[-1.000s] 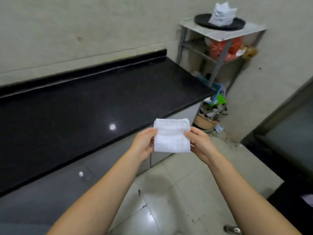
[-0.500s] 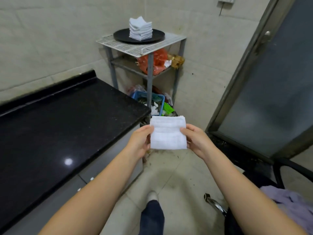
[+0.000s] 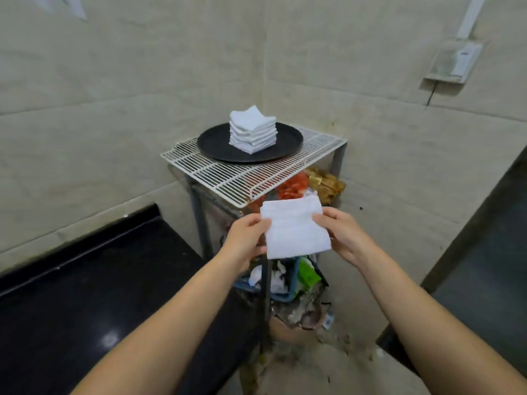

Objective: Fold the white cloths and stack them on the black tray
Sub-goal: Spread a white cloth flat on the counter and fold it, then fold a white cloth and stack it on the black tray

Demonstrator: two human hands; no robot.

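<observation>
Cloth (image 3: 295, 229) folded, both grips pinch its side edges flat | left hand (image 3: 245, 242), right hand (image 3: 342, 238) | we judge it goes on stack (image 3: 252, 129), black tray (image 3: 211, 143).

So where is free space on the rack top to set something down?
Bare patches: the wire rack top in front of the black tray, its right corner, and the tray's rim around the cloth stack. The shelf below is crowded with bags.
</observation>
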